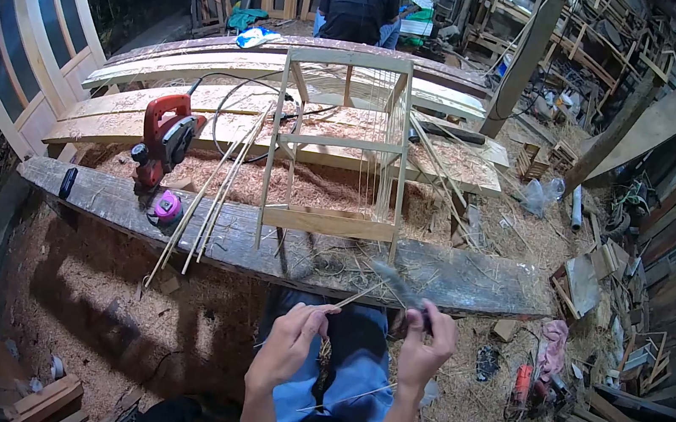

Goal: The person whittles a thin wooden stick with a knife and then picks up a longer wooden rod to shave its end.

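My left hand (286,345) is closed around the near end of a thin wooden stick (359,296), which points up and right above my lap. In my right hand (424,355) is a knife (398,284), its blade smeared by motion and angled up-left near the stick. Just beyond both hands stands a small wooden frame (328,224) with thin upright rods along its right side. It rests at the worn plank bench (465,283). Another thin stick (356,398) lies across my jeans.
A red electric planer (161,141), a pink tape measure (167,206) and long thin strips (217,187) sit left of the frame. Boards (154,114) covered in shavings lie behind. A person (359,5) sits at the back. A post (528,65) rises at right.
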A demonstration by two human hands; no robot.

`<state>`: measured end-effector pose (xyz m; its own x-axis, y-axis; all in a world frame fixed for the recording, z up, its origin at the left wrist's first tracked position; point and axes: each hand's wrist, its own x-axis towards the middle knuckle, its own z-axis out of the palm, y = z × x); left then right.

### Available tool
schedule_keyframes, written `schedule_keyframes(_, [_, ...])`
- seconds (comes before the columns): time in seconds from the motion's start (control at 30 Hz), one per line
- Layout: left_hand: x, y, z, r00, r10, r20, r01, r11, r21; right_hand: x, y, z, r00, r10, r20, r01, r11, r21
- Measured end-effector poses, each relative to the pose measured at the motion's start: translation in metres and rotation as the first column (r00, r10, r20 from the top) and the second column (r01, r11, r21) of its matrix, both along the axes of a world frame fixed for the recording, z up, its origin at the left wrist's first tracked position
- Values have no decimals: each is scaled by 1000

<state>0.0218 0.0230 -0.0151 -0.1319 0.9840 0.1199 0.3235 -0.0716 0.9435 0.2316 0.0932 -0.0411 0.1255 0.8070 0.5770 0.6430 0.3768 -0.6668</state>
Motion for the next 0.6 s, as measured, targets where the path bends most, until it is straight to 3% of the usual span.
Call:
schedule_keyframes(0.07, [-11,-5,-8,999,48,14,-49,999,11,-3,-2,9,918,-215,-332,196,976,-91])
schedule_keyframes(0.23, [-19,-9,-9,980,187,65,-185,982,-36,18,2,4,930,-257,-262,228,964,-137])
schedule_keyframes(0.27, [-12,-6,-8,981,186,64,-184,982,-33,13,2,3,936,-227,-270,194,971,-142])
schedule_keyframes(0.4, [12,1,2,973,-25,-228,60,987,150,-5,-6,12,951,-73,-301,25,987,-161])
schedule_keyframes(0.5, [24,2,0,988,-50,-147,66,993,102,-14,-12,22,954,11,-298,-56,989,-140])
schedule_keyframes(0.6, [23,3,-2,989,-16,-150,43,982,182,-20,-13,18,935,127,-332,-170,980,-103])
